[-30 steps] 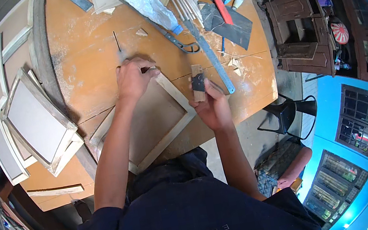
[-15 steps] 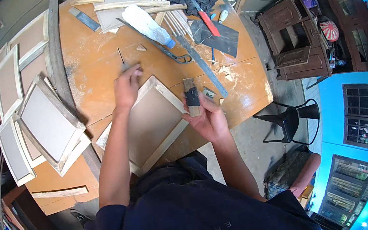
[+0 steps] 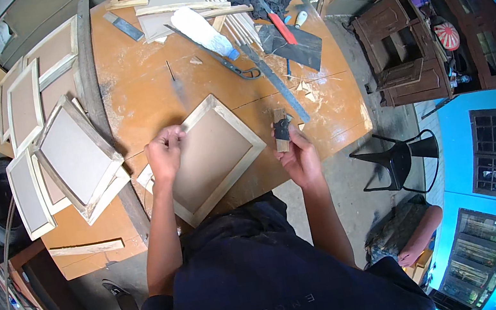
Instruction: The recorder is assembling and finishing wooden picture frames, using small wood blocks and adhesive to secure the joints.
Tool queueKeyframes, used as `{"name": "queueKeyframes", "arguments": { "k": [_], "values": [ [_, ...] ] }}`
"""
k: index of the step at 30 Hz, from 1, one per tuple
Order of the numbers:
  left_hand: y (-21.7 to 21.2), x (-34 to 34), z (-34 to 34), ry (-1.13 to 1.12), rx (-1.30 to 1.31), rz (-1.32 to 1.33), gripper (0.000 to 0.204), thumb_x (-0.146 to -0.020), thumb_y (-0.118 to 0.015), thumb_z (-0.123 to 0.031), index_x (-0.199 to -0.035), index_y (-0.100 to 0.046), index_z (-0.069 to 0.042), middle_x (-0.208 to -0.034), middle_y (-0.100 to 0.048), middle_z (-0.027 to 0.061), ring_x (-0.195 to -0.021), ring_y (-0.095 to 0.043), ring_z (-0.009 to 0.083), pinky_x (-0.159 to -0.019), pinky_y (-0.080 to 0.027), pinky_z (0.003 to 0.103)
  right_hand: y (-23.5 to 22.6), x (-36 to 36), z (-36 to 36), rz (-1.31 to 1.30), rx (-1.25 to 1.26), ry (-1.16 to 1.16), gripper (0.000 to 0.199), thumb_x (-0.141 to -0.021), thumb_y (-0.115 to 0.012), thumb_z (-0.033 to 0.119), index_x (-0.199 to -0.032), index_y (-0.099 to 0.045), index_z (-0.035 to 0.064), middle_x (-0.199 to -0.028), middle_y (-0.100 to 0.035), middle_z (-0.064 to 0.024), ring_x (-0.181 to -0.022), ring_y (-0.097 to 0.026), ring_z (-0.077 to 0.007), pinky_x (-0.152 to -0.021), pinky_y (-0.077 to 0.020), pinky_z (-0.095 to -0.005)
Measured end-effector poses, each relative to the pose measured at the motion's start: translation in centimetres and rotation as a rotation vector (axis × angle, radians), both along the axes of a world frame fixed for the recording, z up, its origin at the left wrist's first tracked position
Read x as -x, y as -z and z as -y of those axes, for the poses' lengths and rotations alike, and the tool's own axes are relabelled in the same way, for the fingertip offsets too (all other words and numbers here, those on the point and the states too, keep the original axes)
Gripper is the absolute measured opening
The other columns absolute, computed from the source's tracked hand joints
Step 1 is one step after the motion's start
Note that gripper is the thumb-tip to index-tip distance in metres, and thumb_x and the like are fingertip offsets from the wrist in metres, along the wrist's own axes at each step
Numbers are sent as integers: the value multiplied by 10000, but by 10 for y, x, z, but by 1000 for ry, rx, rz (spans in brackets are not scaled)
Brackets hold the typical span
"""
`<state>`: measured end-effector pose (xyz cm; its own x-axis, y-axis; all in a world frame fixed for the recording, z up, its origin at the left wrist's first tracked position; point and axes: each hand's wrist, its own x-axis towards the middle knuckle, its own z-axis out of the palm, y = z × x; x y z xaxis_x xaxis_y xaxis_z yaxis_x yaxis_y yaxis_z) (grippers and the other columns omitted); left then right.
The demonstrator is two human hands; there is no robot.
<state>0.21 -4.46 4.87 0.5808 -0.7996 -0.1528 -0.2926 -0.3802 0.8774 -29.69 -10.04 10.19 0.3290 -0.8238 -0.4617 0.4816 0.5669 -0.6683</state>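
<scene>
Wooden frame [image 3: 206, 156] lies diagonally, left hand [image 3: 165, 153] pinching its upper-left edge.

The single view comes from a fisheye camera worn on the person's head, looking steeply down over the dark-shirted torso onto the orange workbench [image 3: 140, 87]. The forearms enter from the near lower edge. The bench stretches away toward the far top, the floor and a black chair [image 3: 401, 157] fall to the right, and straight edges bow near the dark round rim.
</scene>
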Motion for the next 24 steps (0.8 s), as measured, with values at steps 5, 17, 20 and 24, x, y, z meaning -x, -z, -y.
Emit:
{"name": "queueKeyframes", "arguments": {
  "k": [5, 17, 20, 24],
  "values": [
    [2, 18, -19, 3, 114, 11, 86, -910, -706, -52, -907, -776, -3, -805, -774, 77, -735, -733, 139, -709, -562, 275, 15, 9, 1, -168, -3, -28, 284, -1052, -532, 259, -1257, -614, 79, -1115, -690, -29, -930, -633, -111, -715, -483, -280],
    [-1, 53, 29, 158, 96, 548, 314, -921, -667, -180, -1226, -695, -110, -1198, -695, 132, -1145, -603, 320, -979, -448, 437, 22, 9, 47, -356, -69, -57, 219, -1003, -641, 291, -1122, -693, 114, -788, -568, 89, -680, -469, -46, -654, -404, -261],
    [3, 58, 60, 81, -87, 589, 339, -920, -682, -253, -1233, -692, -123, -1229, -678, 94, -1169, -571, 314, -986, -433, 474, 27, 14, 59, -376, -81, -67, 198, -995, -655, 282, -1098, -697, 119, -777, -565, 89, -680, -474, -48, -651, -405, -259],
    [-1, 68, 87, 42, -245, 574, 452, -808, -798, -407, -1172, -714, -152, -1246, -652, 62, -1170, -539, 285, -947, -392, 480, 42, 28, 67, -371, -67, -126, 181, -1004, -641, 265, -1090, -700, 117, -848, -627, 62, -692, -505, -55, -646, -400, -252]
  ]
}}
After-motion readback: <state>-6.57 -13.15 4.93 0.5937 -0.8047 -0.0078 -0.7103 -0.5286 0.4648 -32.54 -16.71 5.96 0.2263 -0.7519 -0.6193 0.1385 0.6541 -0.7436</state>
